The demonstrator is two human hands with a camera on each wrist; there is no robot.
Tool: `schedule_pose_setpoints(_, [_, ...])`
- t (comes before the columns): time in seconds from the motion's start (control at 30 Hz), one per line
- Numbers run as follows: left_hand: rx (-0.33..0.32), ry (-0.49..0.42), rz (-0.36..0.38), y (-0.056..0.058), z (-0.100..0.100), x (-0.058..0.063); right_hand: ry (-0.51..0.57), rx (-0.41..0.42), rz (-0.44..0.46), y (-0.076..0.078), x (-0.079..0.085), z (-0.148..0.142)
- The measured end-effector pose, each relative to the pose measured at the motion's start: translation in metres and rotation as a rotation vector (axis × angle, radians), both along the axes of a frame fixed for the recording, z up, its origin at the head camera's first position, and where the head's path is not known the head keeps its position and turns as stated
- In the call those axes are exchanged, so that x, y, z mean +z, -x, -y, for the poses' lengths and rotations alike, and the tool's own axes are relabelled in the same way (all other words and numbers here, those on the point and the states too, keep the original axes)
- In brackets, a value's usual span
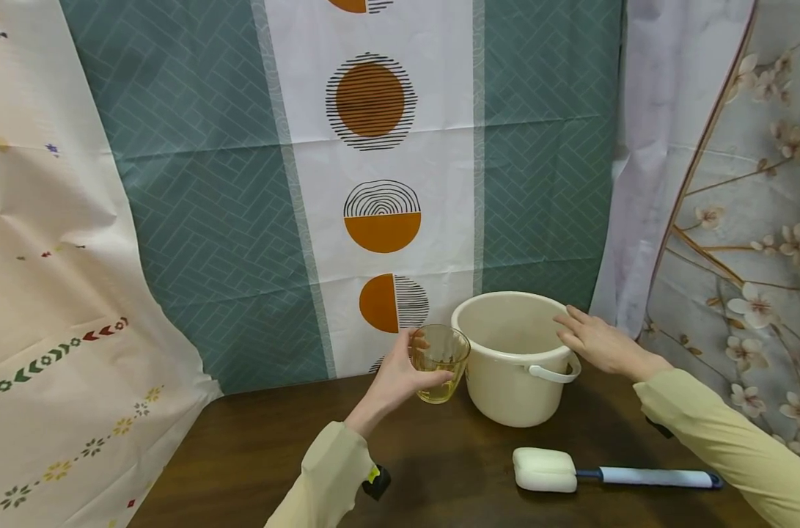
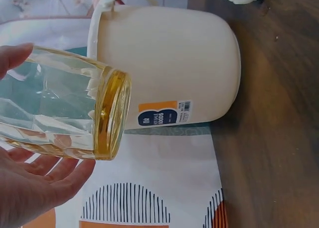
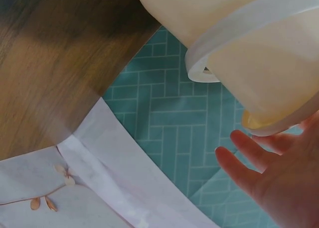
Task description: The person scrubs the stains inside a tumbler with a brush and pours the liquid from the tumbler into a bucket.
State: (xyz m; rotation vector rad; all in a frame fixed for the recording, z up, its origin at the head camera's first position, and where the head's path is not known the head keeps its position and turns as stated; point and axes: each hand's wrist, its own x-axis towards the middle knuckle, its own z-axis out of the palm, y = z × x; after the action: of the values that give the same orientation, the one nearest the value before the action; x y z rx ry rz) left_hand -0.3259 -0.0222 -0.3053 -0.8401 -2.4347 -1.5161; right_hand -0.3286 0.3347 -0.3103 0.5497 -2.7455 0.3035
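My left hand [image 1: 400, 375] grips a clear yellow-tinted glass [image 1: 441, 364] above the table, thumb on one side and fingers round the other. In the left wrist view the thick amber base of the glass [image 2: 112, 116] overlaps the side of a cream bucket [image 2: 169, 63]. That bucket [image 1: 515, 389] stands upright just right of the glass, its white handle [image 1: 554, 375] hanging down at the front. At the bucket's right rim is my right hand [image 1: 600, 341], its fingers extended and holding nothing. The right wrist view shows the fingertips [image 3: 239, 138] close by the rim.
A sponge brush with a white head [image 1: 545, 470] and pale blue handle [image 1: 657, 477] lies in front of the bucket on the dark wooden table [image 1: 274, 447]. Patterned cloth [image 1: 208, 183] hangs behind, with a floral curtain [image 1: 743, 308] at the right.
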Motion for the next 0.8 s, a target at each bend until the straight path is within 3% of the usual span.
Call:
schedule_pose_setpoints(0.47, [0.028, 0.056, -0.025, 0.018, -0.019, 0.023, 0.006, -0.001, 0.006, 0.001, 0.0, 0.003])
schedule_pose_setpoints(0.8, [0.086, 0.108, -0.121, 0.026, -0.028, 0.029, 0.008, -0.005, -0.002, -0.001, 0.0, 0.001])
